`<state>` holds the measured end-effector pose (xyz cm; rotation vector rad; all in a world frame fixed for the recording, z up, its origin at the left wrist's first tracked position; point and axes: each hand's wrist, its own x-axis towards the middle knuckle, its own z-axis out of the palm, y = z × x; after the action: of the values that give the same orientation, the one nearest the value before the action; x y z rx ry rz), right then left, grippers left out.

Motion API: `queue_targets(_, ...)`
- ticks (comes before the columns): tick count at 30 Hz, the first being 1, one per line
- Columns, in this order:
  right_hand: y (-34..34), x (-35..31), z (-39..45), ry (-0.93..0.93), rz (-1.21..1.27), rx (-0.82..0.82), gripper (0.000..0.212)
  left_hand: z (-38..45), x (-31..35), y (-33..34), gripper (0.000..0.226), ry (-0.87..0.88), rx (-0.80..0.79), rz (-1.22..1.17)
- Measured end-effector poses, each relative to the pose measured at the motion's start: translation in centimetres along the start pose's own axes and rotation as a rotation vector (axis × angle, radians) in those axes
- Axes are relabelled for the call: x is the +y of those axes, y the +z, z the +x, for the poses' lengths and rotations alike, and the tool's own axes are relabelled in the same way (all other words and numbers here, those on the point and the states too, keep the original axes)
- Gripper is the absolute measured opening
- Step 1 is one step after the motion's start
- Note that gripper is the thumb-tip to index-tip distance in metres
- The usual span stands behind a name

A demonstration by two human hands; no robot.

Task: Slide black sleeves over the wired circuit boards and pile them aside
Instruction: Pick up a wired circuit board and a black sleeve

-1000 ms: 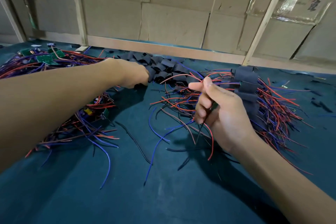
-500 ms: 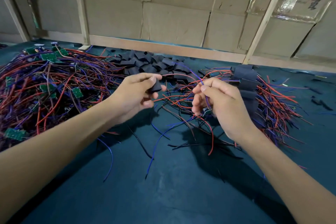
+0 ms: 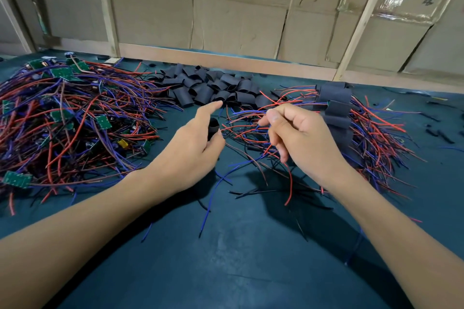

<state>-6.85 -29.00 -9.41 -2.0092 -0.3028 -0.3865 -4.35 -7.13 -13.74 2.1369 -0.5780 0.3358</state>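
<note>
The left hand [image 3: 193,143] holds one black sleeve [image 3: 213,128] between thumb and curled fingers, forefinger stretched out ahead; the tube's open mouth faces the right hand, probably so the wires can be fed straight in. The right hand [image 3: 298,133] pinches a bunch of red and blue wires [image 3: 247,130] at thumb and fingertips, the loose ends trailing below its palm. The board on those wires cannot be made out; it may be hidden under the hand. Sleeve and wire ends sit near each other but apart, so threading looks not yet begun.

Beyond the left hand's forefinger lies the stock of loose sleeves [image 3: 213,88]. Out past the left forearm spreads the heap of bare boards [image 3: 62,113] with tangled leads. Just beyond the right hand's knuckles sits the finished pile [image 3: 335,108], sleeved pieces stacked with wires fanning outward. All rest on a green mat [image 3: 238,258], backed by a cardboard wall [image 3: 238,20].

Stray leads from the finished pile cross the gap between the hands and could snag the bunch being threaded.
</note>
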Motion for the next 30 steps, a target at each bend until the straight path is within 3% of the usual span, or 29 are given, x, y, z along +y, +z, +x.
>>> queue_targets(6,0.6,-0.3,-0.6,-0.141,-0.078,0.029,0.02,-0.5,0.6,0.1,0.051,0.112,-0.128,0.076)
queue_targets(15,1.0,0.2,-1.0,-0.251,-0.182,0.097,0.015,-0.6,1.1,-0.1,0.038,0.163,-0.151,0.085)
queue_targets(20,1.4,0.2,-1.4,-0.293,-0.25,-0.036,0.012,-0.7,1.3,0.1,0.038,0.206,-0.157,0.136)
queue_targets(23,1.6,0.5,-1.4,-0.236,-0.321,-0.14,0.009,-0.7,1.2,0.2,0.032,0.211,-0.167,0.2)
queue_targets(26,1.3,0.6,-1.1,-0.139,-0.356,-0.166,0.013,-0.5,1.3,0.1,0.02,0.265,-0.033,0.353)
queue_targets(30,0.0,0.4,-0.4,0.113,-0.279,-0.381,0.011,-0.2,1.6,-0.7,0.018,0.193,0.093,0.28)
